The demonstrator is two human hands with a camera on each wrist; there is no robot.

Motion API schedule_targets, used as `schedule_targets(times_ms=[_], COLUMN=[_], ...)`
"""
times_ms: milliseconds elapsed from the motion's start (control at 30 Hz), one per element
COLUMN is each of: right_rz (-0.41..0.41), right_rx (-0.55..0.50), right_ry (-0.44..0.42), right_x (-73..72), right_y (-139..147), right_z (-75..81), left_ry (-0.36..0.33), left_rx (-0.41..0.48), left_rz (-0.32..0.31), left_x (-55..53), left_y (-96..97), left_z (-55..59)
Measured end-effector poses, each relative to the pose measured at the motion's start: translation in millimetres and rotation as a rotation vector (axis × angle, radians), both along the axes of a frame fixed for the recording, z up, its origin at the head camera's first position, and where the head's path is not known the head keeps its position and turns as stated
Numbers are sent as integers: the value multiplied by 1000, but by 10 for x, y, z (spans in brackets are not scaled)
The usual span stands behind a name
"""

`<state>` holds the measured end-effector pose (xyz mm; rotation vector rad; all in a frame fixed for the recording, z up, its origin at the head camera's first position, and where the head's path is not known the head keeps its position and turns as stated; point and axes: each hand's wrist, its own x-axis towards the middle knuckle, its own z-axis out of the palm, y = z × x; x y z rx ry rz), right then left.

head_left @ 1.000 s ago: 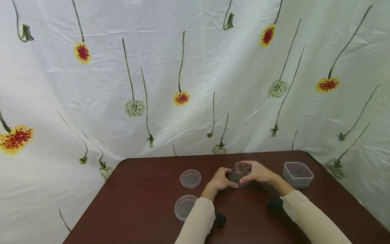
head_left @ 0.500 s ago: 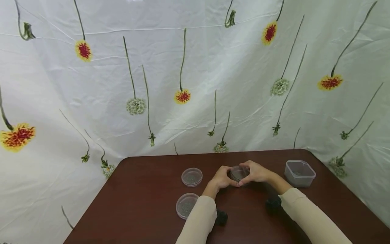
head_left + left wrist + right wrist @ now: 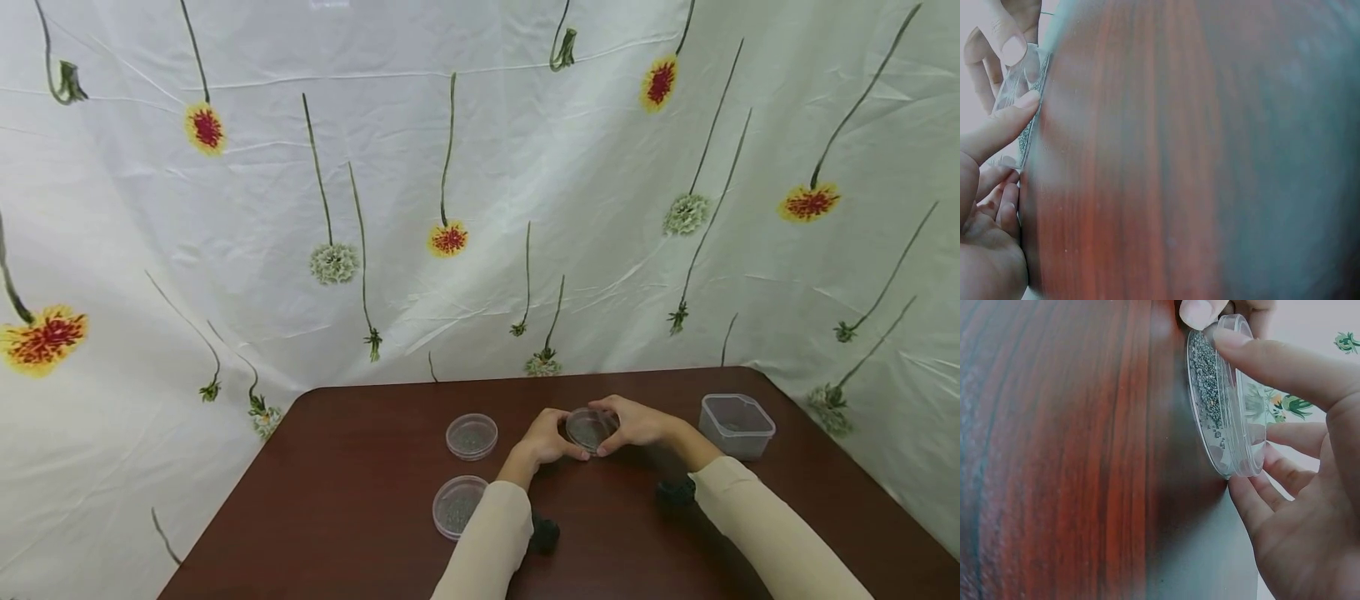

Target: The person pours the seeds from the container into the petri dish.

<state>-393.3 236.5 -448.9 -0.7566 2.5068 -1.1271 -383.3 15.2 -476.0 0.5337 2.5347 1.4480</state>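
Note:
Near the back of the table, both hands are around a clear petri dish (image 3: 584, 428) with dark grey granules inside. My left hand (image 3: 544, 440) grips its left side, with the thumb at the near edge. From the right, my right hand (image 3: 634, 423) holds the clear lid (image 3: 1246, 419) by its rim between thumb and fingers. In the right wrist view the lid sits over the dish base, apparently slightly askew; whether it is fully seated I cannot tell. The left wrist view shows both thumbs close together on the dish (image 3: 1030, 128).
Two more petri dishes with granules stand to the left, one farther back (image 3: 472, 437) and one nearer (image 3: 456, 507), partly behind the left sleeve. A clear square plastic tub (image 3: 736, 427) stands at the right. A flower-printed cloth (image 3: 405, 317) hangs behind the brown table (image 3: 360, 500).
One second ago the lid was tilted up over the dish in my right hand. It has come down flat over the dish, and the left hand has stayed on the dish.

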Motion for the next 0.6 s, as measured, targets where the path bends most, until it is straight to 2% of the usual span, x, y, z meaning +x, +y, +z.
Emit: schedule_targets(times_ms=[200, 433, 600], right_rz=[14, -31, -30], right_rx=[-13, 3, 42], right_ry=[10, 3, 59], right_x=[-5, -6, -6], right_y=[-5, 4, 7], right_z=[-8, -6, -4], left_ry=[-13, -30, -42], left_rx=[9, -5, 13], left_rz=[-9, 24, 33], left_x=[15, 19, 51], left_y=[-18, -12, -36], left_z=[5, -12, -26])
